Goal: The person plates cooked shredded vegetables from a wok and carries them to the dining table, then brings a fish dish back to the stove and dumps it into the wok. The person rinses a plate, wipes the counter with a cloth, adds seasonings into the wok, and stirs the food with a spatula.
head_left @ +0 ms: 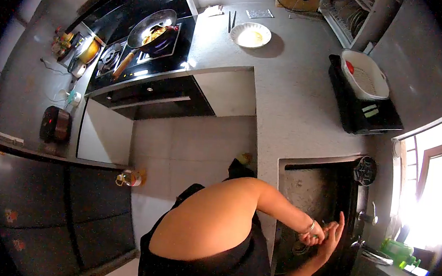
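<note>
Over the dark sink (299, 196), my two hands are close together and appear to touch. My left hand (316, 236), with a bracelet on its wrist, is closed, its fingers curled beside my right palm. A small greenish patch shows by its fingers; what it holds, if anything, I cannot make out. My right hand (334, 234) comes up from the bottom of the view, open, with its fingers stretched out. The faucet (368, 218) stands just right of my hands.
A wok (151, 29) with food and a utensil sits on the stove (168, 48). On the counter (294, 92) are a white plate (250, 35), chopsticks (232, 21) and a white basket (366, 79). A green bottle (398, 251) lies by the window; an oil bottle (130, 178) stands on the floor.
</note>
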Demonstrator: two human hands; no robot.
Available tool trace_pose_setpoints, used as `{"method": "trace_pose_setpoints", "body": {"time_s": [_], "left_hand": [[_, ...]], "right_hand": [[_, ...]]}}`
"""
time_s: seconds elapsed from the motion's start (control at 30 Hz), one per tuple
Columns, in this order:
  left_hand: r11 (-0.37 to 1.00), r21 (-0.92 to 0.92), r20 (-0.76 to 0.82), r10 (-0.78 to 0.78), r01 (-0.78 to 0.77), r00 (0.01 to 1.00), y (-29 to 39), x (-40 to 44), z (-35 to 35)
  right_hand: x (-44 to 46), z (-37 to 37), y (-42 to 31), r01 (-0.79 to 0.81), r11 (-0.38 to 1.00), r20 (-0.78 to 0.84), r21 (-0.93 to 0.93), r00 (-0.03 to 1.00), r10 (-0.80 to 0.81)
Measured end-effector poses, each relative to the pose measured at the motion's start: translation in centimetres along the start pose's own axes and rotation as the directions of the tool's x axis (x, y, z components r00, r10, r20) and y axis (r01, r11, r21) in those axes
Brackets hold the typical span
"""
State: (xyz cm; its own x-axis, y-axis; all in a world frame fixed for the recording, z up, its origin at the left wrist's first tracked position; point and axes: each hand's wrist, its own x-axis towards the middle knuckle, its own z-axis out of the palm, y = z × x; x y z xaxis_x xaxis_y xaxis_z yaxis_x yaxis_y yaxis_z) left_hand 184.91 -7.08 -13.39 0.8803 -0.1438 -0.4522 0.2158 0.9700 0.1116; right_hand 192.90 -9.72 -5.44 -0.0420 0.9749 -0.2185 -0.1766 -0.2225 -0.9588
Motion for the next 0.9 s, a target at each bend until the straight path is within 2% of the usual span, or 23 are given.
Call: {"method": "trace_pose_setpoints", "body": {"time_s": [0.07,0.1,0.13,0.17,0.2,0.23,0.27,0.3,0.33,0.37,0.4,0.47,0.5,0.6,0.63,0.67,0.73,0.77,0.8,0.83,0.87,0.9], "left_hand": [[0.95,0.313,-0.229,0.087,-0.012,0.97,-0.9,0.0,0.3],[0.982,-0.176,-0.284,0.021,-0.074,0.959,-1.1,0.5,0.4],[0.773,-0.618,-0.302,-0.063,-0.145,0.951,-1.3,1.3,0.1],[0.374,-0.904,-0.279,-0.147,-0.208,0.949,-1.5,2.4,-0.6],[-0.115,-0.962,-0.221,-0.21,-0.248,0.953,-1.7,3.3,-1.4],[-0.644,-0.76,-0.036,-0.103,-0.094,0.994,-2.1,4.1,-2.6],[-0.957,-0.286,0.15,0.009,0.052,0.989,-2.5,4.6,-3.7],[-0.889,0.37,0.23,0.37,0.27,0.9,-3.2,5.3,-5.4],[-0.404,0.867,0.062,0.668,0.291,0.741,-3.8,5.7,-7.0],[-0.099,0.964,-0.096,0.732,0.245,0.675,-4.2,5.0,-7.1],[0.207,0.968,-0.251,0.77,0.143,0.586,-4.5,4.2,-7.1],[0.103,0.971,-0.213,0.791,0.218,0.574,-4.7,0.7,-6.0],[0.039,0.979,-0.143,0.825,0.198,0.547,-4.8,2.5,-8.0],[0.011,0.976,-0.138,0.803,0.217,0.58,-2.7,1.0,-6.2],[-0.015,0.969,-0.124,0.831,0.245,0.542,-2.1,0.7,-5.4],[-0.001,0.974,-0.139,0.79,0.228,0.597,-1.1,0.1,-4.9],[-0.119,0.948,-0.101,0.769,0.296,0.632,0.1,-0.8,-5.2],[-0.155,0.937,-0.09,0.761,0.314,0.643,0.5,-1.3,-5.4],[-0.19,0.925,-0.077,0.754,0.329,0.652,0.7,-2.7,-5.2],[-0.224,0.911,-0.066,0.751,0.347,0.657,0.8,-3.6,-5.2],[-0.225,0.904,-0.072,0.758,0.363,0.648,0.6,-4.8,-4.4],[-0.224,0.897,-0.079,0.767,0.381,0.636,0.4,-6.2,-3.1]], "right_hand": [[0.3,-0.5,1.3,-0.105,0.973,-0.061,-0.205,0.994,0.095],[0.9,-1.2,3.1,-0.057,0.954,-0.062,-0.294,0.997,0.041],[0.9,-0.9,3.7,-0.12,0.955,-0.119,-0.27,0.989,0.091],[1.2,-1.4,5.0,-0.133,0.946,-0.143,-0.294,0.985,0.094],[1.4,-1.7,6.4,-0.145,0.938,-0.167,-0.316,0.981,0.096],[1.6,-1.9,7.5,-0.163,0.942,-0.228,-0.293,0.969,0.097],[1.9,-2.7,9.3,-0.136,0.947,-0.255,-0.291,0.965,0.061],[2.0,-2.8,10.7,-0.167,0.957,-0.358,-0.238,0.931,0.073],[2.1,-2.7,11.8,-0.19,0.965,-0.455,-0.182,0.886,0.089],[1.9,-2.5,12.9,-0.155,0.981,-0.508,-0.118,0.858,0.074],[2.1,-3.7,15.4,-0.154,0.984,-0.565,-0.088,0.821,0.078],[2.3,-3.0,16.3,-0.246,0.969,-0.7,0.014,0.689,0.185],[2.3,-3.0,16.5,-0.231,0.97,-0.707,0.076,0.673,0.216],[2.2,-4.2,15.1,-0.083,0.995,-0.55,0.052,0.83,0.098],[1.9,-4.5,13.2,-0.079,0.965,-0.356,0.252,0.919,0.168],[1.5,-4.7,11.3,-0.121,0.929,-0.236,0.349,0.948,0.212],[0.4,-3.5,8.1,-0.067,0.896,-0.162,0.438,0.975,0.152],[-0.9,-2.6,6.6,-0.076,0.909,-0.172,0.411,0.972,0.158],[-0.1,-8.7,12.9,-0.349,0.902,-0.165,0.256,0.903,0.396],[-0.8,-9.7,15.0,-0.328,0.945,-0.269,0.014,0.909,0.319],[-1.2,-9.9,16.7,-0.306,0.925,-0.348,-0.226,0.912,0.217],[-1.3,-9.4,17.4,-0.287,0.844,-0.4,-0.453,0.912,0.096]]}}
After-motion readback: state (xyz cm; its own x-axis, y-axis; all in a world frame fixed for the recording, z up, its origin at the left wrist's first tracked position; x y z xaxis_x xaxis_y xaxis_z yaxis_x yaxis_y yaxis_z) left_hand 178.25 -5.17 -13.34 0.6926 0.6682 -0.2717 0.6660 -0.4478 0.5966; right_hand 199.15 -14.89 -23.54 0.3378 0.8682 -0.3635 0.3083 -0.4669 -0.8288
